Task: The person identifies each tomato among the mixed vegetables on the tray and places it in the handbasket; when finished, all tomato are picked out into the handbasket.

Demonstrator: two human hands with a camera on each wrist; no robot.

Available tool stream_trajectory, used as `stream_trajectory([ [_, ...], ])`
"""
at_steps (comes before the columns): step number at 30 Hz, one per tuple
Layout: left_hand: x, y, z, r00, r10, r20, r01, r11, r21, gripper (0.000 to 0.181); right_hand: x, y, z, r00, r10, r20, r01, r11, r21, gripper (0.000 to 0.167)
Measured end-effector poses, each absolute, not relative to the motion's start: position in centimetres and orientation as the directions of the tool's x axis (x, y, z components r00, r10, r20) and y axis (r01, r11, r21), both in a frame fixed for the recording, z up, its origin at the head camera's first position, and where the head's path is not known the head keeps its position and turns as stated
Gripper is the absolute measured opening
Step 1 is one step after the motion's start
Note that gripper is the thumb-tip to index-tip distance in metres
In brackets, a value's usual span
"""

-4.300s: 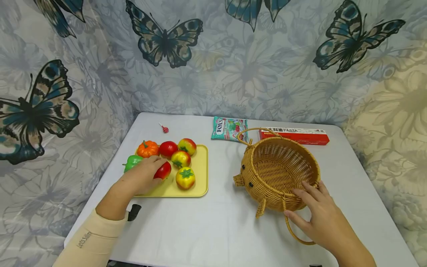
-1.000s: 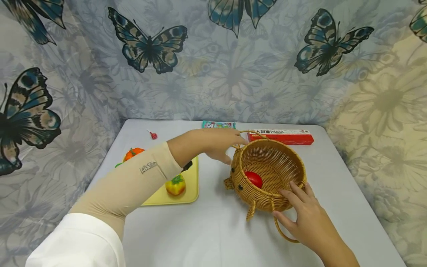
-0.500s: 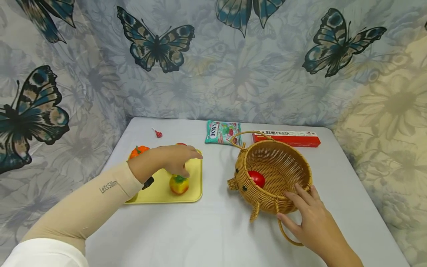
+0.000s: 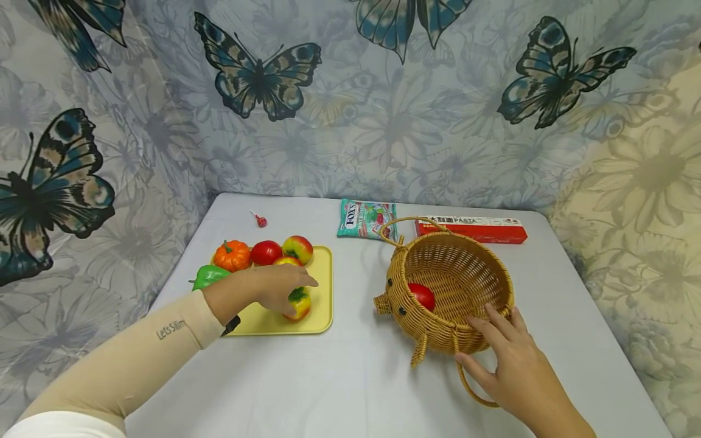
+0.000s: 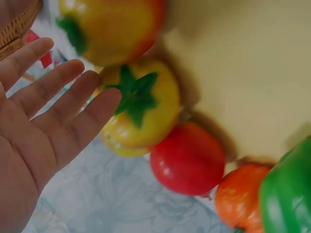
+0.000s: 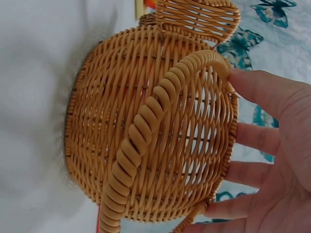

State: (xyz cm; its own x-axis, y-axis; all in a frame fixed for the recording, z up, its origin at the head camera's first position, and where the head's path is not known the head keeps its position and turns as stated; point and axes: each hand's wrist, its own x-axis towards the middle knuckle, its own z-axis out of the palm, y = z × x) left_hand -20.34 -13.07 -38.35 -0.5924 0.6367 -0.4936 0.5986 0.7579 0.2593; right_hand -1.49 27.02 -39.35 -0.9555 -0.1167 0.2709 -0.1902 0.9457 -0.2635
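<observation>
My left hand (image 4: 276,288) reaches over the yellow tray (image 4: 323,316), above a yellow-and-red toy fruit with a green leafy top (image 4: 300,305). Its fingers look straight in the left wrist view, beside that fruit (image 5: 116,29) and a similar one (image 5: 141,102). On the tray's far side lie a red fruit (image 4: 266,252), another red-yellow fruit (image 4: 298,248), an orange pumpkin (image 4: 232,255) and a green bell pepper (image 4: 209,276). My right hand (image 4: 517,362) grips the rim of the pig-shaped wicker basket (image 4: 454,255), thumb outside and fingers over the edge. Inside rests a red fruit (image 4: 421,296).
At the back of the white table (image 4: 350,383) lie a teal candy packet (image 4: 366,219) and a red-and-white pasta box (image 4: 473,230). A small red lollipop (image 4: 260,221) is behind the tray. One basket handle (image 4: 475,389) hangs toward the front.
A red fruit from the tray is now in the basket. My left hand has moved back from the basket to the front fruit on the tray. The right hand stays at the basket rim.
</observation>
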Motion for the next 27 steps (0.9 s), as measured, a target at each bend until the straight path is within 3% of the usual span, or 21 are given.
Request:
stream_trajectory([
  [14,-19.7,-13.7,-40.3,-0.601,0.678,-0.424,0.645,0.724,0.245,0.057,-1.5,27.0,-39.5,-0.95,-0.118,0.289,-0.198,0.943,-0.266,0.062],
  [27,-19.6,-13.8,-39.7,-0.609,0.672,-0.421,0.628,0.733,0.261,0.057,-1.3,27.0,-39.4,-0.954,-0.113,0.277,-0.186,0.949,-0.256,0.062],
])
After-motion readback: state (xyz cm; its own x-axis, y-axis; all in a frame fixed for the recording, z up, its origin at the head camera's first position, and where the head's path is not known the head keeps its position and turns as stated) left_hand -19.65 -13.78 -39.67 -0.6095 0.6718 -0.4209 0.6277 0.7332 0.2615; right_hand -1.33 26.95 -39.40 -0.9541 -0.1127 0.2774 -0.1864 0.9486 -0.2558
